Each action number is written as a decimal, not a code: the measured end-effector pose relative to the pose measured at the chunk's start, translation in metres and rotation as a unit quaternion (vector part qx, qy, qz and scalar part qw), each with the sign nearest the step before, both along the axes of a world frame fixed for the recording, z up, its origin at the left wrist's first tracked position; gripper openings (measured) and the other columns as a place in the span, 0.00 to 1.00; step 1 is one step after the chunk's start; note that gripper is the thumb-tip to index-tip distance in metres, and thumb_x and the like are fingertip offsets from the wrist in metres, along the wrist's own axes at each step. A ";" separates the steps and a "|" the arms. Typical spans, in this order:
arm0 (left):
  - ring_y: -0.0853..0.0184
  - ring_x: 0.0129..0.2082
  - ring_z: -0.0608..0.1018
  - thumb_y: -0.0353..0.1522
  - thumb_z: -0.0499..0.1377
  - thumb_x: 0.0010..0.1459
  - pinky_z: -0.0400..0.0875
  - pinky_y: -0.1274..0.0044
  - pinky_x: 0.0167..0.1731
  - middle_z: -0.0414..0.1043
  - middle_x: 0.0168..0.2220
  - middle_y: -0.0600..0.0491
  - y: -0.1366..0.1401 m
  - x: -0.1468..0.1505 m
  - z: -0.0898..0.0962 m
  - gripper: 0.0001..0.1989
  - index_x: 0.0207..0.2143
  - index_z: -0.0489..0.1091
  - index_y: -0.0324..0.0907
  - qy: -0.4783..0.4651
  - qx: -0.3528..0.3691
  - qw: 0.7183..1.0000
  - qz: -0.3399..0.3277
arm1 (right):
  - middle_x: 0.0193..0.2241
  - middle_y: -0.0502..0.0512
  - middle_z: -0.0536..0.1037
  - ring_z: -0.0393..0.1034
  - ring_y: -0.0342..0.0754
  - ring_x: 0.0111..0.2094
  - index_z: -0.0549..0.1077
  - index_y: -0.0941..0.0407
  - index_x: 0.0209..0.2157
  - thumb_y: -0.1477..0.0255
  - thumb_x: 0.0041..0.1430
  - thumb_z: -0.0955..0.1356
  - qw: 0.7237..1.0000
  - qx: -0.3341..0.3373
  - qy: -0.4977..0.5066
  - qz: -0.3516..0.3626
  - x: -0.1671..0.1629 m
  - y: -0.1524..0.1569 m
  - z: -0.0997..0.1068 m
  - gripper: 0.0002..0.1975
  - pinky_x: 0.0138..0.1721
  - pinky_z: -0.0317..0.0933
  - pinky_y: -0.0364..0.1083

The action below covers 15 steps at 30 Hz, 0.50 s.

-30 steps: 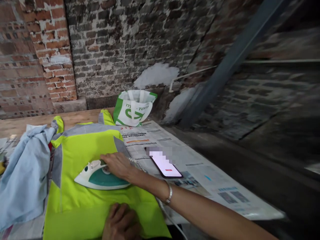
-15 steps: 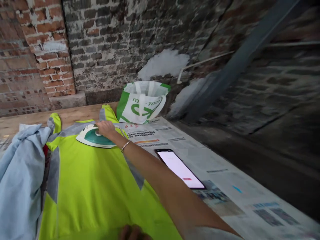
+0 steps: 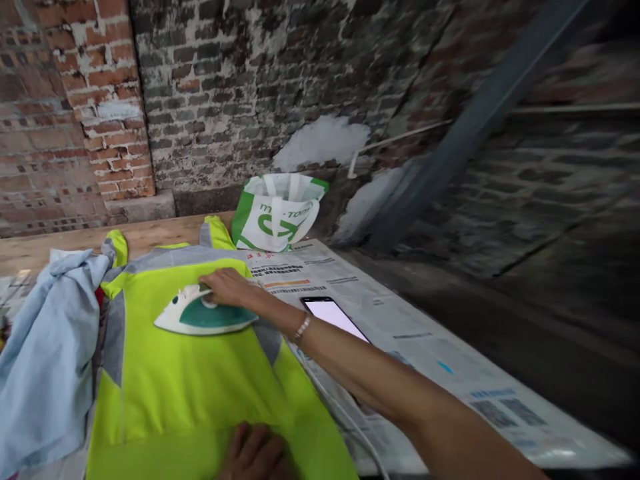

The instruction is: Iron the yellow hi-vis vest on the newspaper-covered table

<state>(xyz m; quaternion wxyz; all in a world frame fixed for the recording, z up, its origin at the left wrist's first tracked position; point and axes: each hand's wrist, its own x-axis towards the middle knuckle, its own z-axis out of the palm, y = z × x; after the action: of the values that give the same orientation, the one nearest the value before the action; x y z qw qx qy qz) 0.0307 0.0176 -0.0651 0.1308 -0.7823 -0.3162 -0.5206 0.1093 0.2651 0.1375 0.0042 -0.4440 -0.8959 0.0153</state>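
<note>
Iron [image 3: 207, 316] lower on yellow shirt [image 3: 185, 387] than before, right hand [image 3: 229, 288] grip wrapped round it, left hand [image 3: 260, 457] grip unclear

By the right fingers [image 3: 213, 280], the iron [image 3: 207, 319] has been brought back below the grey band [image 3: 205, 254] reached half a second ago, yet less far down the shirt [image 3: 185, 393] than a second ago. Right of those fingers, the phone's [image 3: 333, 317] lower part is now covered by the forearm [image 3: 365, 373]. More of the left fingers [image 3: 255, 440] is shown than half a second ago.
</note>
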 end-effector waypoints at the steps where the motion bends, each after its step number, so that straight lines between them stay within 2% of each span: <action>1: 0.62 0.50 0.82 0.37 0.50 0.70 0.74 0.69 0.56 0.82 0.42 0.48 0.000 -0.005 0.003 0.17 0.49 0.74 0.40 0.025 -0.020 0.999 -0.012 | 0.43 0.59 0.84 0.78 0.57 0.47 0.80 0.52 0.47 0.65 0.62 0.69 1.000 -0.008 -0.001 0.002 0.003 -0.020 0.000 0.13 0.42 0.62 0.47; 3: 0.62 0.52 0.81 0.36 0.54 0.67 0.74 0.70 0.55 0.82 0.46 0.48 -0.001 -0.014 0.016 0.16 0.53 0.72 0.41 0.094 -0.083 0.991 -0.036 | 0.42 0.59 0.85 0.78 0.56 0.46 0.80 0.52 0.46 0.67 0.62 0.69 1.000 -0.027 -0.002 0.005 0.009 -0.059 0.001 0.12 0.40 0.61 0.46; 5: 0.63 0.52 0.80 0.33 0.58 0.63 0.74 0.72 0.55 0.81 0.47 0.50 -0.001 -0.021 0.034 0.14 0.51 0.72 0.43 0.151 -0.144 0.976 -0.055 | 0.42 0.59 0.85 0.79 0.56 0.45 0.79 0.52 0.46 0.69 0.62 0.68 0.999 -0.045 -0.001 0.007 0.015 -0.091 0.001 0.12 0.40 0.60 0.46; 7: 0.66 0.50 0.80 0.30 0.59 0.63 0.73 0.75 0.55 0.82 0.45 0.54 -0.001 -0.026 0.052 0.10 0.47 0.72 0.44 0.173 -0.156 0.970 -0.073 | 0.43 0.59 0.85 0.79 0.56 0.45 0.79 0.53 0.45 0.70 0.62 0.68 0.998 -0.056 0.007 0.006 0.019 -0.113 0.002 0.12 0.40 0.60 0.46; 9: 0.67 0.50 0.80 0.30 0.56 0.66 0.72 0.75 0.57 0.82 0.43 0.57 -0.002 -0.029 0.063 0.08 0.45 0.73 0.45 0.164 -0.127 0.975 -0.080 | 0.44 0.60 0.84 0.78 0.57 0.46 0.79 0.54 0.46 0.70 0.62 0.68 0.998 -0.060 0.017 0.002 0.021 -0.124 0.003 0.12 0.40 0.61 0.46; 11: 0.68 0.53 0.79 0.31 0.54 0.69 0.69 0.74 0.60 0.82 0.43 0.59 -0.002 -0.031 0.065 0.08 0.43 0.73 0.47 0.162 -0.104 0.978 -0.080 | 0.44 0.61 0.84 0.78 0.57 0.47 0.78 0.55 0.47 0.71 0.63 0.67 0.998 -0.057 0.018 -0.002 0.020 -0.127 0.003 0.13 0.41 0.62 0.47; 15: 0.68 0.54 0.78 0.37 0.60 0.67 0.67 0.74 0.59 0.82 0.44 0.61 0.000 -0.034 0.053 0.04 0.41 0.73 0.48 0.194 -0.093 0.972 -0.092 | 0.45 0.62 0.84 0.79 0.57 0.47 0.77 0.55 0.50 0.72 0.63 0.67 0.999 -0.045 0.005 -0.013 0.014 -0.118 0.000 0.14 0.42 0.64 0.47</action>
<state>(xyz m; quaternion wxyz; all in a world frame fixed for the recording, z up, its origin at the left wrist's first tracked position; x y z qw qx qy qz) -0.0029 0.0174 -0.0123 0.0680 -0.9026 -0.2587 -0.3374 0.1232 0.1475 0.1375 -0.0107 -0.4549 -0.8886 0.0577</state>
